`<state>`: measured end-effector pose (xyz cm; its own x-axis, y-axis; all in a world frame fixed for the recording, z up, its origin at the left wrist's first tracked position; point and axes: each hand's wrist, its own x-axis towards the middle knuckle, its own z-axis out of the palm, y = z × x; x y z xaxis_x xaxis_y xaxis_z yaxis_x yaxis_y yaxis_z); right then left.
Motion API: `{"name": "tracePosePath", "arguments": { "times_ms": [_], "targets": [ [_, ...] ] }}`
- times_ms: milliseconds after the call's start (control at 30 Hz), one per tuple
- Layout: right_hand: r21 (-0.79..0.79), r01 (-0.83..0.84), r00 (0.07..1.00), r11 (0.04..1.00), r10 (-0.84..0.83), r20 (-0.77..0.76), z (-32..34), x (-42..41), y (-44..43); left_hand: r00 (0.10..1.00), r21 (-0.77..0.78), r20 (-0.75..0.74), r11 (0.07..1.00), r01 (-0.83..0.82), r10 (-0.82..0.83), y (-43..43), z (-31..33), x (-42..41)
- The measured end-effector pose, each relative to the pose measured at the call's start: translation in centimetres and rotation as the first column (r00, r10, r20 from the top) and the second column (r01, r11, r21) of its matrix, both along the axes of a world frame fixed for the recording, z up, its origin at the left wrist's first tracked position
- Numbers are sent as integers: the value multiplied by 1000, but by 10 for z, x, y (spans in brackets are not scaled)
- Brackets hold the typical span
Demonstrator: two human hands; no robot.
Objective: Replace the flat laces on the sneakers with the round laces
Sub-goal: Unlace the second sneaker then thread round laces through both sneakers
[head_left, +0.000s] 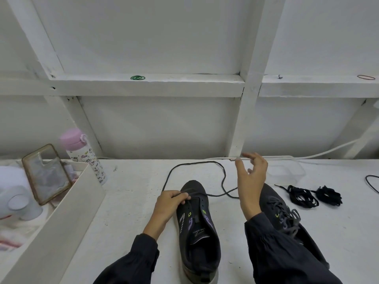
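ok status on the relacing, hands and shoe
Left hand pinches thin dark lace at toe-end eyelets of near sneaker. Right hand raised, open, holding nothing. Second sneaker laced, under right arm. Nothing blocking.

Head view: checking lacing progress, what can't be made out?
All head view:
dark grey laced sneaker: right sleeve covers much of it.
thin dark lace: its end hides under fingers of the left hand.
black cord: cut off by right edge.
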<state>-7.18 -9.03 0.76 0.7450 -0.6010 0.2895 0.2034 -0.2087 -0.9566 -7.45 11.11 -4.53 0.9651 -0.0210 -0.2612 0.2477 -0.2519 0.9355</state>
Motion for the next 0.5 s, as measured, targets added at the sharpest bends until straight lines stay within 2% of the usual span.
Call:
{"name": "tracePosePath", "arguments": {
  "times_ms": [67, 133, 233, 267, 300, 500],
  "targets": [
    [-103, -82, 994, 991, 74, -78, -5, 1, -6, 1000, -4, -5, 1000, 1, -1, 1, -2, 0],
    [-229, -298, 948, 927, 259, -187, -11, 0, -6, 1000, -10, -9, 1000, 20, -20, -1, -1, 0],
    [-344, -652, 755, 676, 535, -379, -22, -5, 9, 997, -24, 12, 997, 71, -71, -9, 3, 0],
    [-383, -702, 712, 601, 565, -418, -26, -6, 15, 996, -19, 25, 996, 87, -87, -11, 4, 0],
    [-410, -716, 698, 565, 568, -436, -31, -7, 20, 994, -20, 42, 995, 102, -101, -12, 5, -1],
    [-377, -684, 727, 625, 540, -424, -40, -3, 21, 985, 2, 103, 990, 142, -142, -5, 7, -5]
  ]
}}
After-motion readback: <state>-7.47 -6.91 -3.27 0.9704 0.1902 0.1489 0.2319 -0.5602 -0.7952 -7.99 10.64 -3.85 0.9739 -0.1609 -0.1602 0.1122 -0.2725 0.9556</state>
